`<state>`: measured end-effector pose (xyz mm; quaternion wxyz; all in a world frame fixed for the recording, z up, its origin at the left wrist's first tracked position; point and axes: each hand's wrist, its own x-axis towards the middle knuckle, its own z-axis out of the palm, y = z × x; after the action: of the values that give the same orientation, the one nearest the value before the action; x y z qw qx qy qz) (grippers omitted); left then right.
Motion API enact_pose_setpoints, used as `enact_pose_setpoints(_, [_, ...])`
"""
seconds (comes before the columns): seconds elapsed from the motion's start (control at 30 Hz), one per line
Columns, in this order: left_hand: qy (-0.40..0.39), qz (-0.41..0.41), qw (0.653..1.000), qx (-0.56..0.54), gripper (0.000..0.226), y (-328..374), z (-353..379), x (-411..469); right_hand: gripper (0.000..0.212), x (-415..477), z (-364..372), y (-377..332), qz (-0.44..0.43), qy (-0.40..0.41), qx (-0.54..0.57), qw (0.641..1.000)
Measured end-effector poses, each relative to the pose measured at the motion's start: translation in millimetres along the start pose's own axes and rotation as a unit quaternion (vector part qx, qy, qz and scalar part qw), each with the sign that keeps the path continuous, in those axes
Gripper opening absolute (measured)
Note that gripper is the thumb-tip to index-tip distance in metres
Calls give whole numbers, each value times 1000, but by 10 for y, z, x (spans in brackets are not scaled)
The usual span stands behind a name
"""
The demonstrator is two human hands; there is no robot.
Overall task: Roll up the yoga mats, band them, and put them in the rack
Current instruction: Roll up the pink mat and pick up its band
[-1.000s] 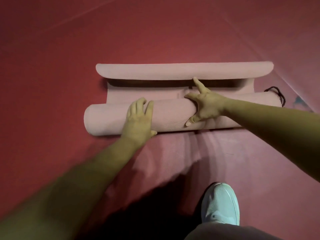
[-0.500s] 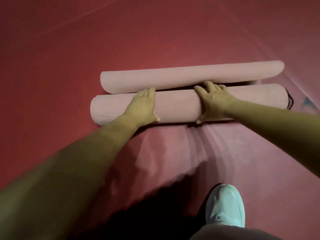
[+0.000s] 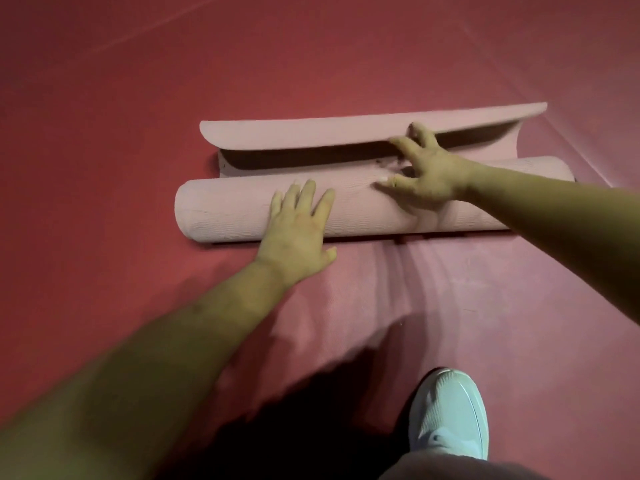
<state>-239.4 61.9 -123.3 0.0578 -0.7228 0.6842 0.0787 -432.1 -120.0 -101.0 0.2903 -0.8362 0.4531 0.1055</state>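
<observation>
Soft, bendy pink mat (image 3: 235, 211) on red floor (image 3: 104, 98), nearly rolled w/ far end curling up; left hand (image 3: 298, 233) flat on roll, right hand (image 3: 429, 168) spread open at flap (image 3: 346, 131); best pressed mid-roll.

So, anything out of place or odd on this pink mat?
Yes. The far tail of the pink foam yoga mat curls up loose beyond the rolled part, under the right hand; the left hand presses the roll.
</observation>
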Motion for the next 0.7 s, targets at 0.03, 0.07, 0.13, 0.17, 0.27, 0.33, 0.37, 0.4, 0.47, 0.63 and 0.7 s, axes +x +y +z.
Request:
enact_pose_setpoints(0.03, [-6,-3,1000,-13,95,-19,-29,40,82,21,-27,-5,3,23,9,1000])
enact_pose_setpoints(0.07, [-14,-5,1000,-25,94,-45,-65,88,74,41,-55,3,7,43,12,999])
enact_pose_setpoints(0.13, [-39,-6,998,-43,91,-88,-142,176,65,63,-101,24,8,81,-10,997])
enact_pose_setpoints(0.17, [-49,-6,998,-49,89,-93,-178,209,65,63,-122,30,4,101,-29,994])
enact_pose_setpoints(0.27, [-28,-15,998,-48,77,-42,-239,262,66,60,-143,75,-5,181,-86,980])
enact_pose_setpoints(0.33, [-9,-18,1000,-16,72,19,-249,276,55,76,-134,97,-16,259,-143,955])
enact_pose_setpoints(0.37, [-15,-21,1000,-3,74,48,-245,277,44,94,-132,101,-24,284,-177,942])
enact_pose_setpoints(0.4, [-21,-23,999,8,76,63,-244,275,30,119,-139,125,-31,291,-210,933])
enact_pose_setpoints(0.47, [-21,-23,999,19,78,78,-238,269,12,136,-185,176,-39,263,-274,924])
enact_pose_setpoints(0.63, [-37,-21,999,-1,87,149,-190,226,19,143,-286,164,-87,333,-320,883])
enact_pose_setpoints(0.7, [-53,-36,998,-23,89,171,-166,243,17,104,-255,22,-94,377,-304,870])
